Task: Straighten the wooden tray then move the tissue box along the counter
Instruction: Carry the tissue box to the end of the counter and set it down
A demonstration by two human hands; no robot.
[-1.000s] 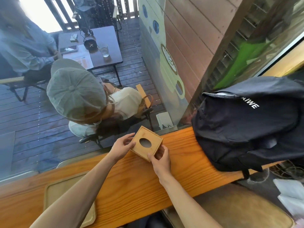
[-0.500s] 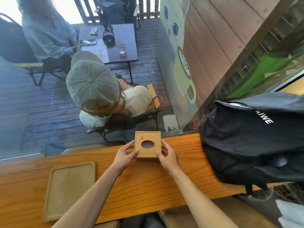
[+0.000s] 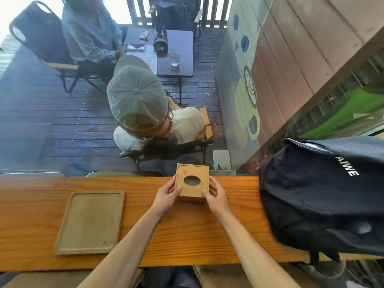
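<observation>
A square wooden tissue box (image 3: pixel 192 180) with an oval hole in its lid stands on the orange wooden counter (image 3: pixel 187 231), at its far edge near the glass. My left hand (image 3: pixel 167 197) grips the box's left side and my right hand (image 3: pixel 216 196) grips its right front corner. The box sits square to the counter edge. A shallow wooden tray (image 3: pixel 90 222) lies flat on the counter to the left, apart from the box, with its long sides nearly square to the counter.
A large black backpack (image 3: pixel 324 194) fills the counter's right end, close to the box. Behind the counter is a glass pane; below it two people sit at a small table (image 3: pixel 182 59) on a deck. Stool seats show under the counter's near edge.
Both hands turned the tissue box from a skewed angle to square with the counter edge and kept hold of it. The view shifted, bringing the whole tray into sight.
</observation>
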